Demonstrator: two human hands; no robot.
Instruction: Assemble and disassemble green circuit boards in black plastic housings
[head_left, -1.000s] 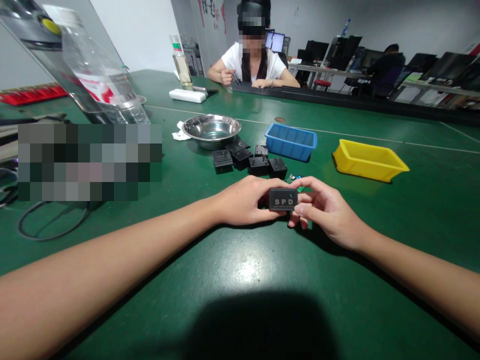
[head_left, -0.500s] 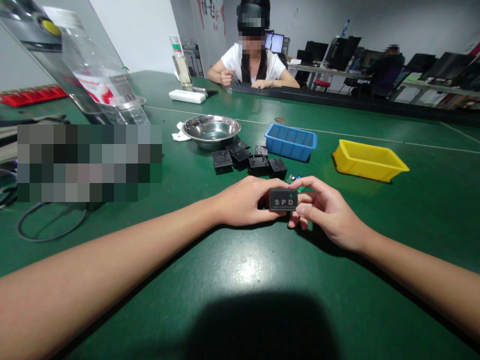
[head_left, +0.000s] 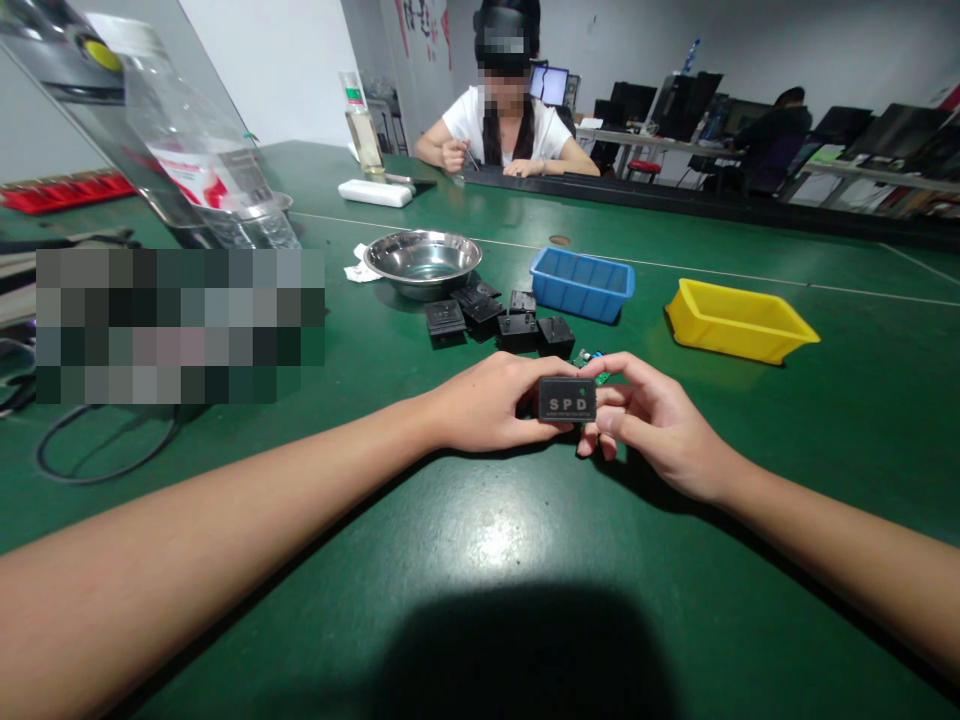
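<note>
The left hand (head_left: 484, 412) is closed on a black box (head_left: 568, 400), fingers along its upper edge and thumb along its lower edge, with only the width of the box between them. The right hand (head_left: 664, 430) is half open, its fingers loosely curled about the right end of the same box, index finger near the upper corner and thumb at the lower; whether it grips or merely steadies cannot be determined. The box is thus located between the two hands, printed face "SPD" turned toward the wearer; whether its underside meets the green table (head_left: 480, 545) cannot be told. Just beyond the right index finger lies a green circuit board (head_left: 602, 379), partly hidden. A group of black cases (head_left: 517, 333) lies just beyond the left hand, some touching. Farther out past the left hand stands a metal bowl (head_left: 424, 287), with white tissue (head_left: 360, 270) at its left side. A blue bin (head_left: 577, 293) stands beyond the gap between the hands, and a yellow bin (head_left: 727, 336) beyond and to the right of the right hand. Well left of the left hand, a dark cable (head_left: 56, 475) lies in a loop.
</note>
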